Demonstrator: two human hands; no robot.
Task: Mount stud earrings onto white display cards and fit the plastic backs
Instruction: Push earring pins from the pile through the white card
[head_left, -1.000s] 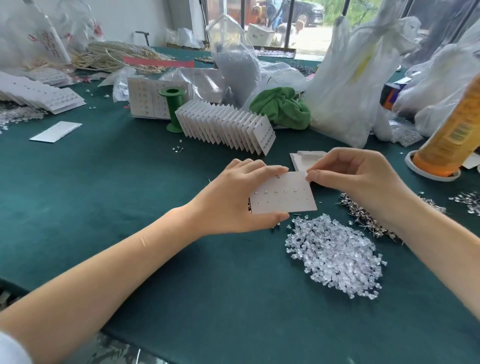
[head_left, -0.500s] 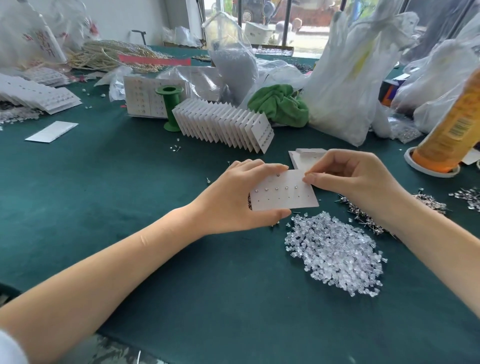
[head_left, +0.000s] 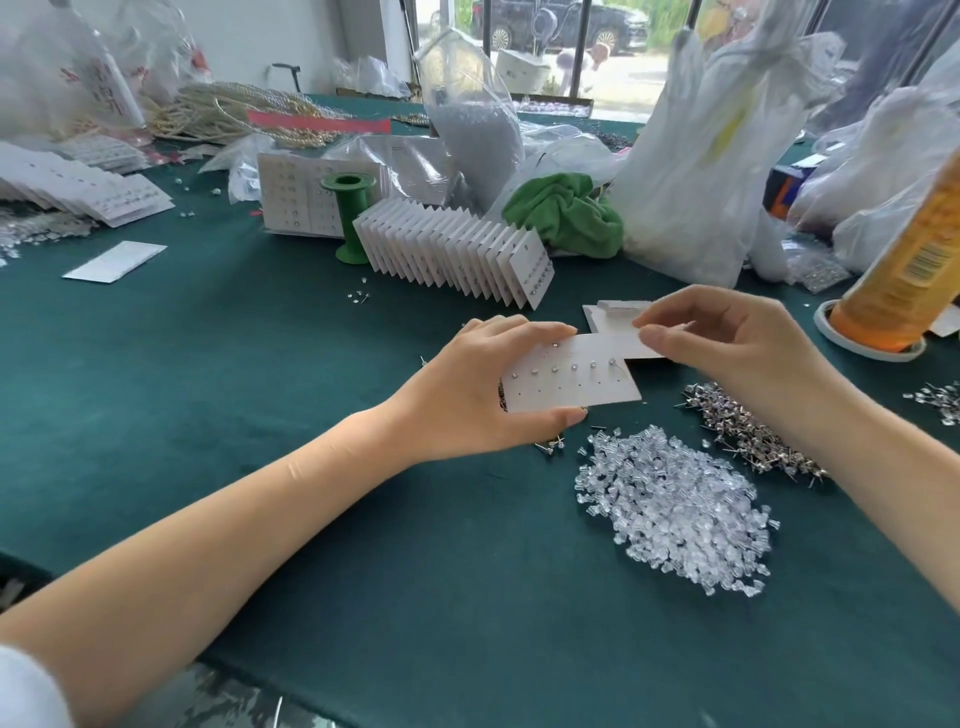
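Note:
My left hand grips a white display card by its left end, thumb under the near edge and fingers along the far edge. Several stud earrings sit in a row across the card; the rightmost one leans with its pin showing. My right hand hovers just right of the card's far corner, fingers curled, thumb and forefinger pressed together; I see nothing between them. A heap of clear plastic backs lies on the green table below the card. Loose metal studs are piled under my right wrist.
A fanned row of filled cards stands behind my hands, beside a green spool and a green cloth. Blank cards lie under my right fingers. An orange bottle and white bags crowd the right.
One more stud now stands at the right end of the card's row. My right hand has drawn back a little up and right from the card's edge. The camera tilted slightly.

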